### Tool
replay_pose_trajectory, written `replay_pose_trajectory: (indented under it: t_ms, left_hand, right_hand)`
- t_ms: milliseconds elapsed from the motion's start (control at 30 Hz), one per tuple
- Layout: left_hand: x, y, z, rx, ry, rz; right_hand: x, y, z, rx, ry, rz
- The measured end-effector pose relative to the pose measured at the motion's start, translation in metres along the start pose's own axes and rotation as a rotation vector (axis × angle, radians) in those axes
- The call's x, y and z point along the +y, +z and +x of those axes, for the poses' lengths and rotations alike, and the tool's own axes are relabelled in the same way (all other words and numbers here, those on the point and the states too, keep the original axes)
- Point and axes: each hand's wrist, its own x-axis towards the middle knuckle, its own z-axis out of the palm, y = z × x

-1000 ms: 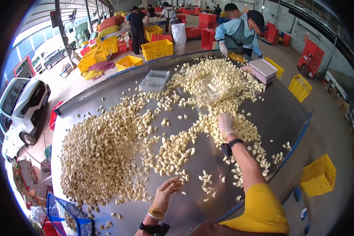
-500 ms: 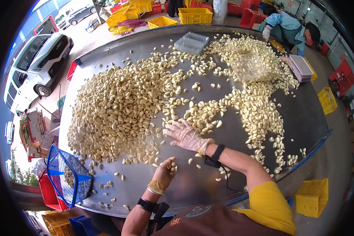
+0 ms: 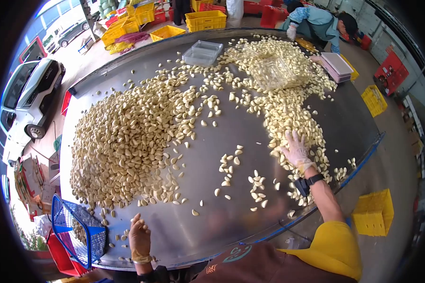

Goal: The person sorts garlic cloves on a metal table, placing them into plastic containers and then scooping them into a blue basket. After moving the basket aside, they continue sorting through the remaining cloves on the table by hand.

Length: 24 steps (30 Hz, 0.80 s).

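Peeled garlic cloves (image 3: 123, 137) form a large heap on the left of the metal table (image 3: 217, 198). A second spread of garlic cloves (image 3: 288, 113) covers the right side. My right hand (image 3: 297, 153), in a pale thin glove, lies with fingers spread on the near part of this right-hand spread. Near the front left edge is my gloved left hand (image 3: 140, 238), its fingers curled; what they hold, if anything, is hidden. It is beside the blue basket (image 3: 80, 231), which has some cloves inside.
A clear plastic tray (image 3: 202, 52) stands at the back, another clear tray (image 3: 274, 73) among the right-hand cloves. Pink and white containers (image 3: 335, 66) sit at the far right. Another person (image 3: 316, 23) bends over that corner. Yellow crates (image 3: 373, 212) stand around the table.
My right hand has swept rightward from mid-table, and the middle cloves now lie against the right-hand spread, with some scattered. My left hand has moved left and nearer the front edge. The view has shifted.
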Motion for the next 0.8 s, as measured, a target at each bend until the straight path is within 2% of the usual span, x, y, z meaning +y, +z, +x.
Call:
replay_pose_trajectory:
  t_ms: [67,100,133,200,267,333,367,400,467,533,600,667,733,800]
  left_hand:
    - [0.013,-0.015,-0.012,0.063,0.094,-0.004]
    - [0.015,-0.032,-0.012,0.010,0.118,-0.048]
    - [0.018,-0.037,-0.012,0.021,0.113,-0.042]
    - [0.015,-0.036,-0.009,-0.047,0.075,-0.026]
    - [0.003,-0.011,-0.007,-0.066,-0.030,-0.037]
    - [-0.011,0.023,-0.013,-0.042,-0.122,-0.039]
    - [-0.017,0.034,-0.015,-0.067,-0.151,-0.022]
    - [-0.021,0.042,-0.017,-0.089,-0.181,-0.009]
    - [-0.029,0.047,-0.020,-0.116,-0.180,-0.009]
    - [-0.037,0.039,-0.024,-0.130,-0.179,-0.010]
    - [-0.045,0.023,-0.024,-0.097,-0.210,-0.074]
    - [-0.047,0.027,-0.031,-0.060,-0.216,-0.071]
    - [-0.050,0.035,-0.032,-0.028,-0.219,-0.070]
    - [-0.055,0.044,-0.031,-0.100,-0.255,-0.069]
  right_hand:
    - [-0.016,-0.035,-0.032,-0.295,0.042,-0.073]
    - [-0.018,-0.032,-0.037,-0.327,0.014,-0.101]
    - [-0.037,-0.052,-0.044,-0.304,-0.015,-0.075]
    - [-0.048,-0.027,-0.032,-0.011,-0.137,-0.025]
    - [-0.074,-0.008,-0.013,0.191,-0.224,-0.100]
    - [-0.085,0.027,0.005,0.228,-0.536,0.055]
    - [-0.098,0.026,0.003,0.165,-0.579,-0.139]
    - [-0.102,0.024,0.007,0.112,-0.597,-0.122]
    - [-0.090,0.020,0.025,0.167,-0.601,-0.018]
    - [-0.062,0.026,0.049,0.463,-0.473,-0.005]
    - [-0.023,0.000,0.062,0.382,-0.198,-0.145]
    - [0.021,0.002,0.075,0.392,-0.015,-0.016]
    - [0.025,-0.009,0.081,0.440,0.048,-0.033]
    - [0.020,-0.018,0.086,0.470,0.118,-0.052]
